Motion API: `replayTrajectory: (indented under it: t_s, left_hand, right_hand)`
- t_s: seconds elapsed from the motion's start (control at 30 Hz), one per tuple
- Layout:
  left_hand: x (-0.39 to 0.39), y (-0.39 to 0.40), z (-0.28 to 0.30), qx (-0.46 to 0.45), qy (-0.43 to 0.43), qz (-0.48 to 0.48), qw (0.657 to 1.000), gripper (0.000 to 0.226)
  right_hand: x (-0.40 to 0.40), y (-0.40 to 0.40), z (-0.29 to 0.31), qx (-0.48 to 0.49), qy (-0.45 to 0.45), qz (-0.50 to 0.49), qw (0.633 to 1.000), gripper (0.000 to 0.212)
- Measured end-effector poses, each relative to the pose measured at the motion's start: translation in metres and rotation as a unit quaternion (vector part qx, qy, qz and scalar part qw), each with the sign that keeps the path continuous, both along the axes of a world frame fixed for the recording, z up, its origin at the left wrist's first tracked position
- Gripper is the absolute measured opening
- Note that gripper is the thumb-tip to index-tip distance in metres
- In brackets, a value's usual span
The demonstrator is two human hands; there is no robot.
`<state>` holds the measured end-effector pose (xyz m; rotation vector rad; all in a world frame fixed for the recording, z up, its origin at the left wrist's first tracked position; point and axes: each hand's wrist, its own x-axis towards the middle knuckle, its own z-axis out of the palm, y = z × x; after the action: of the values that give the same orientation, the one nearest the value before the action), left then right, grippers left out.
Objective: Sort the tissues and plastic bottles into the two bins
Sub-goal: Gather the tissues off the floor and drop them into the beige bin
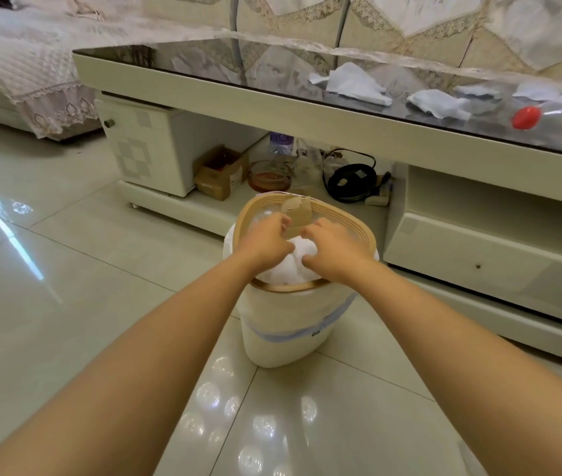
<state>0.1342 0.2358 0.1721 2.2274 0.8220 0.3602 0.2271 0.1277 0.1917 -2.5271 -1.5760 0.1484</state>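
Over the bin (293,324), the left hand (266,242) and right hand (334,247) clutch a white tissue wad (293,266). Heaped that high, it could spill onto the floor on release.

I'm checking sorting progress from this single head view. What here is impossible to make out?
- Inside of the cream bin with tan rim: covered by the left hand, the right hand and the white tissue wad.
- Second bin: nowhere in the head view.
- Clear plastic bottle with red cap: cut off by the right edge.
- Whether either hand grips the wad: fingertips hidden.
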Motion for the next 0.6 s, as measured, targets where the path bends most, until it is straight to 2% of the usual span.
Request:
replayTrajectory:
  t_s: [0.07,0.17,0.27,0.33,0.43,0.5,0.6]
  left_hand:
    - [0.008,0.007,-0.004,0.064,0.059,-0.007,0.996,0.054]
    - [0.02,0.015,-0.012,0.197,0.066,0.026,0.978,0.04]
    - [0.032,0.02,-0.025,0.203,0.096,-0.003,0.975,0.033]
    - [0.039,0.018,-0.032,0.214,0.177,-0.054,0.959,0.039]
    - [0.046,0.015,-0.037,0.224,0.249,-0.1,0.937,0.047]
    - [0.05,0.012,-0.037,0.216,0.256,-0.104,0.937,0.047]
    - [0.053,0.005,-0.032,0.226,0.224,-0.1,0.943,0.034]
  right_hand:
    - [0.005,0.012,-0.004,-0.046,-0.003,0.021,0.999,0.054]
    - [0.013,0.029,-0.017,-0.137,-0.072,0.06,0.986,0.069]
    - [0.022,0.044,-0.04,-0.208,-0.104,0.051,0.971,0.071]
    - [0.025,0.051,-0.052,-0.262,-0.074,0.037,0.961,0.07]
    - [0.029,0.05,-0.052,-0.359,0.067,0.007,0.931,0.064]
    - [0.028,0.043,-0.046,-0.35,0.095,0.005,0.932,0.056]
    - [0.028,0.03,-0.033,-0.2,0.036,0.011,0.979,0.037]
